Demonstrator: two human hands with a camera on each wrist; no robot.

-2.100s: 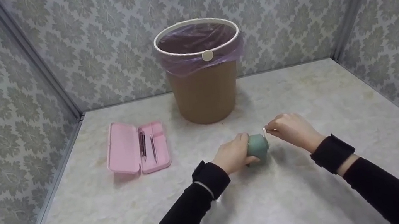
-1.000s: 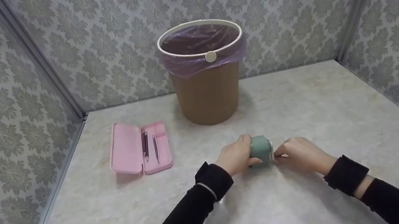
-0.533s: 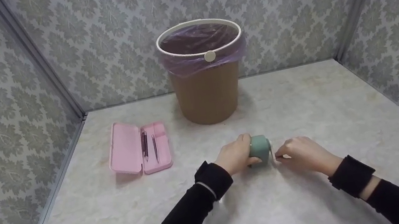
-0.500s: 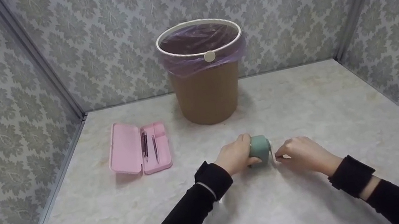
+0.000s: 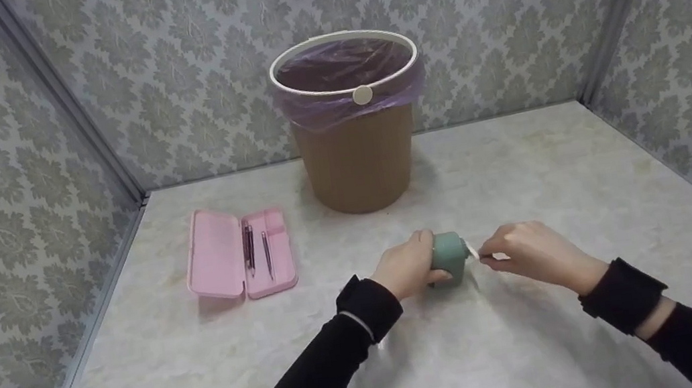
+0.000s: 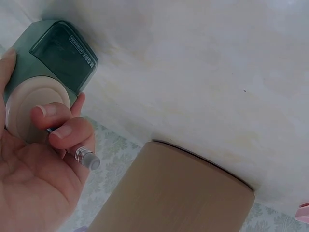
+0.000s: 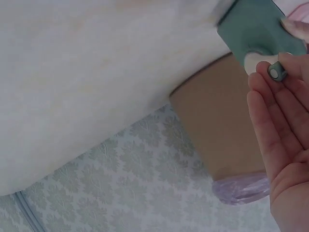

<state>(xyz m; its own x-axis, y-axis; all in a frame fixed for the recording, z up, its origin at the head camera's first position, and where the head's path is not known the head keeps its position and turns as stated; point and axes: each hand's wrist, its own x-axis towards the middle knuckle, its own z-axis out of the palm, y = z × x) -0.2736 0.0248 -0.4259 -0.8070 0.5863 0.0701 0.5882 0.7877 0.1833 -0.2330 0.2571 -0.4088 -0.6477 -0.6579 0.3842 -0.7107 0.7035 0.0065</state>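
A green hand-crank pencil sharpener (image 5: 448, 258) is held in my left hand (image 5: 405, 267) over the table, its crank side facing right. In the left wrist view, its dark see-through shavings drawer (image 6: 65, 55) and round cream face (image 6: 36, 106) show. A pencil (image 6: 86, 157) sticks out of that face, its eraser end between my left fingers; its front part is hidden inside. My right hand (image 5: 534, 255) pinches the small green knob (image 7: 277, 71) at the end of the cream crank arm (image 5: 472, 248).
A brown bin (image 5: 358, 158) with a purple liner bag (image 5: 347, 109) stands at the back. To the left lies an opened pink pencil case (image 5: 214, 256) with several pencils (image 5: 267, 256) inside. Patterned panels (image 5: 497, 17) wall the table (image 5: 162, 382) at the back and sides.
My right hand has moved the crank round, from the top, down low, and now partway up, pointing right. My left hand and the pencil sharpener have stayed nearly in place.
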